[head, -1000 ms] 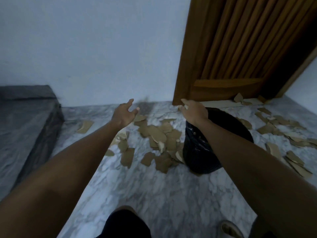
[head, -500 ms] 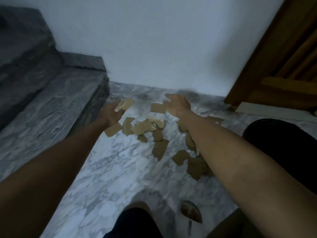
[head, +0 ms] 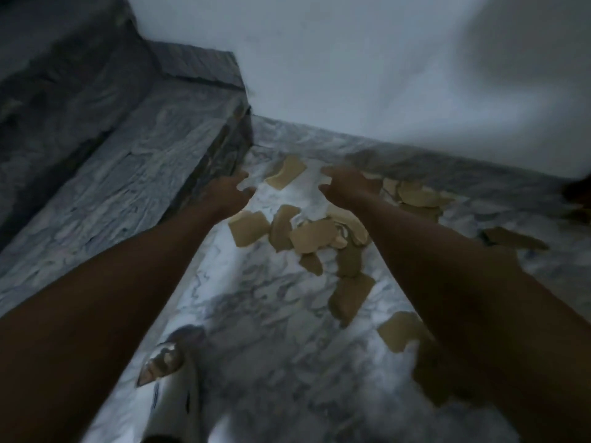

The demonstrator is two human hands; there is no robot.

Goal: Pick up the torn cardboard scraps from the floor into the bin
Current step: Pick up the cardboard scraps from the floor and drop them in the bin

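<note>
Grey veined marble forms a raised step [head: 105,174] along the left side, its dark front edge running down toward the white and grey marble floor [head: 256,298]. Just beside that edge hangs the left hand [head: 228,193], fingers spread and slightly curled, holding nothing that shows. Below it, near the bottom of the view, a pale sandal with a brown insole [head: 166,372] rests on the floor, blurred. Between the two hands lies a light tan torn cardboard scrap [head: 286,176], flat on the floor near the white wall [head: 351,65]. Further down sits a cluster of brown torn cardboard scraps [head: 307,236], several overlapping, with a square piece [head: 248,227] at its left end. The right hand [head: 347,187] reaches out above the floor, fingers parted and bent, palm down, with nothing visibly gripped; more tan scraps [head: 415,195] lie just beyond and to the right of it. Partly hidden by the right forearm, a larger brown piece [head: 350,294] and another [head: 399,330] lie on the floor. Well apart to the right lies a single long brown scrap [head: 511,238]. At the far right edge a dark shape is cut off; what it is cannot be told.
</note>
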